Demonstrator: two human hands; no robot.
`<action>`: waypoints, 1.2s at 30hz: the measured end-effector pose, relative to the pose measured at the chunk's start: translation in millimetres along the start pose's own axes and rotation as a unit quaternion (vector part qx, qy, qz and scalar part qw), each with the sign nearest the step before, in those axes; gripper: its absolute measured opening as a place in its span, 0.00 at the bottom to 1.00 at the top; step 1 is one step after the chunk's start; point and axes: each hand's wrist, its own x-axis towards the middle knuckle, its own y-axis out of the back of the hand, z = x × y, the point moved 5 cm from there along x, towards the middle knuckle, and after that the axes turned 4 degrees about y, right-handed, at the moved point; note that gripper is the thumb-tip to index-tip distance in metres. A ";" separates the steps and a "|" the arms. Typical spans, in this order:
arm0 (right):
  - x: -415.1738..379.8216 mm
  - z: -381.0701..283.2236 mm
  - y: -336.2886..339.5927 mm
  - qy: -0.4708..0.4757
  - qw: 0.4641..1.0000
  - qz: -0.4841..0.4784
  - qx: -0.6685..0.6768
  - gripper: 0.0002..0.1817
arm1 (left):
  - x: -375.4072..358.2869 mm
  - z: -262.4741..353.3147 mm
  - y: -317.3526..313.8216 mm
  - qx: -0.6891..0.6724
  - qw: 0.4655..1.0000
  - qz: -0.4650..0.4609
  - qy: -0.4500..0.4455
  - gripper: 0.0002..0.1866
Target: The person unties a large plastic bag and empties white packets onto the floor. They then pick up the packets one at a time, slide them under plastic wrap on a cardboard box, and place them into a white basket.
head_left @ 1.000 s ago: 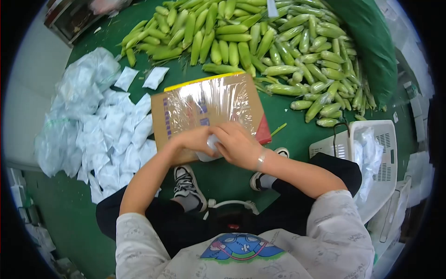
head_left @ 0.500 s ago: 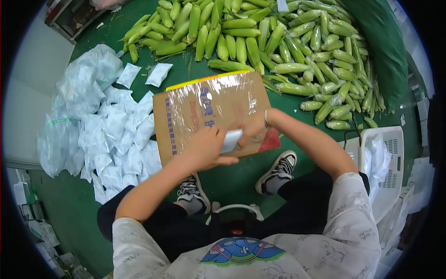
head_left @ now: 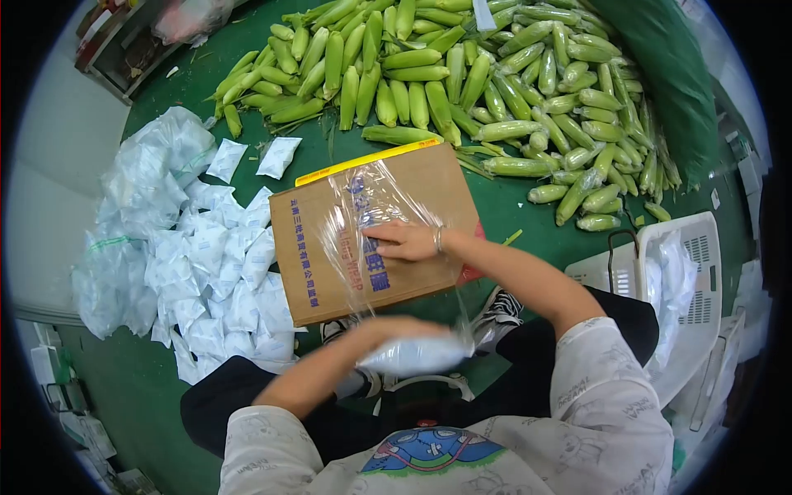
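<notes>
My left hand (head_left: 404, 328), smeared by motion, is close to my lap with a white ice pack (head_left: 417, 355) under its fingers. Clear plastic wrap (head_left: 388, 198) stretches from the far side of a printed cardboard box (head_left: 318, 231) down towards that pack. My right hand (head_left: 404, 241) lies on the film over the middle of the box, palm down and fingers stretched out. The box stands between my feet, with a yellow strip (head_left: 371, 162) along its far edge.
A heap of similar white packs (head_left: 219, 264) and a clear bag (head_left: 165, 148) lie to the left. Green corn cobs (head_left: 412, 74) cover the floor ahead, some film-wrapped at right (head_left: 594, 124). A white crate (head_left: 697, 272) holding plastic stands on the right.
My left hand has drawn the white pack from over the box towards my lap, the film stretching out behind. My right hand has left the pack and now presses flat on the box.
</notes>
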 end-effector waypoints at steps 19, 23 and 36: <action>-161.9 -1.2 -70.4 -0.229 0.819 0.491 0.188 0.21 | -51.6 8.0 -110.6 -0.073 0.656 0.560 -0.501 0.28; -168.0 -117.1 -47.1 -0.232 0.811 0.503 0.187 0.27 | -78.6 43.1 -81.9 0.023 0.523 0.639 -0.564 0.31; -246.3 -203.2 -48.0 -0.087 0.762 0.602 -0.221 0.16 | -4.2 37.1 -142.6 -0.039 0.962 0.048 -0.266 0.23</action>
